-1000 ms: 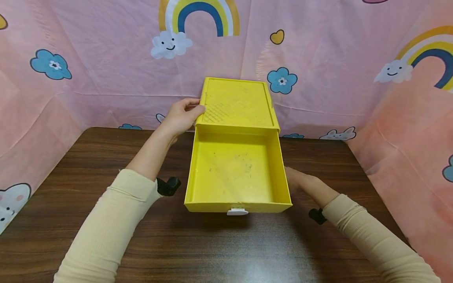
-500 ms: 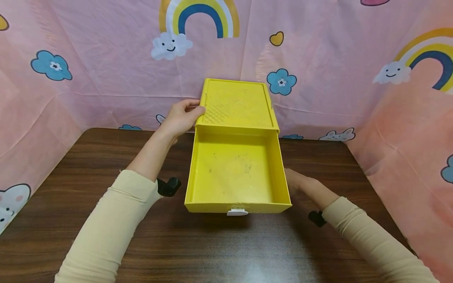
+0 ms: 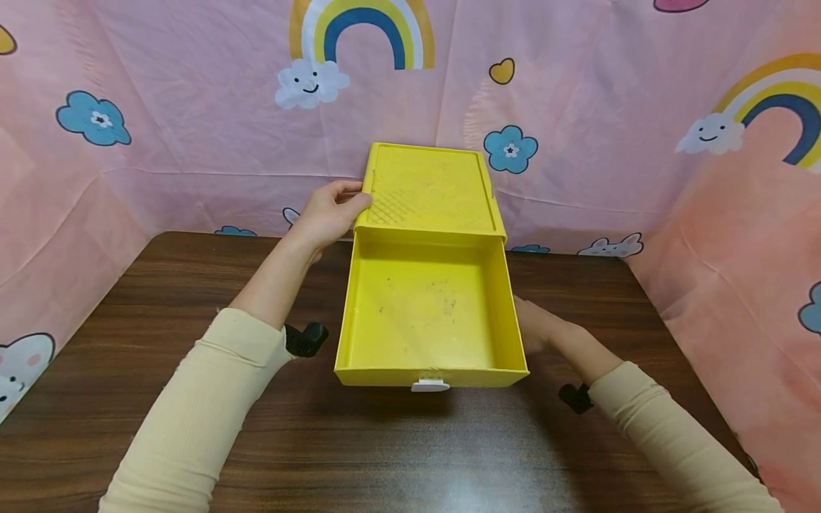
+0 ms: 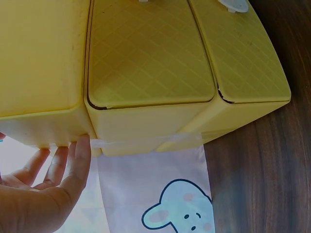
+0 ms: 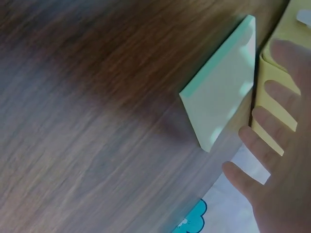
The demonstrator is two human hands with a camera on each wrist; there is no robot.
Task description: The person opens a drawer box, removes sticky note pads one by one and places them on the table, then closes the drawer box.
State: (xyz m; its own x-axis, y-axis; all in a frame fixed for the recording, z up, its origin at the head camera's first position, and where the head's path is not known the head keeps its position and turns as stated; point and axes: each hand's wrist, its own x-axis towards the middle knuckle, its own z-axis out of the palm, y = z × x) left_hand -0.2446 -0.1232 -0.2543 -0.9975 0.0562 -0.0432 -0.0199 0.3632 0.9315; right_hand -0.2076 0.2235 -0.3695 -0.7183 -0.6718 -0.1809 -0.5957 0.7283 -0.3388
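A yellow plastic drawer cabinet (image 3: 430, 189) stands at the back of the table. Its top drawer (image 3: 385, 376), pulled far out, has a white handle (image 3: 430, 385) and a bare, scuffed floor. My left hand (image 3: 330, 212) rests its thumb on the cabinet's top left edge, and its extended fingers touch the side wall, as the left wrist view shows. Lower closed drawers (image 4: 146, 53) appear there too. Partly hidden by the pulled-out drawer, my right hand (image 3: 532, 324) is at its right side. In the right wrist view its fingers are spread, near a flat pale pad with a green edge (image 5: 223, 87).
The dark wood table (image 3: 288, 442) lies around the cabinet. Pink patterned cloth (image 3: 224, 142) hangs behind it and along both sides. Clear tape (image 4: 146, 141) runs across the cabinet's side. The pad is hidden in the head view.
My right hand has shifted slightly up and left beside the drawer. The left hand, cabinet and pulled-out drawer keep their places.
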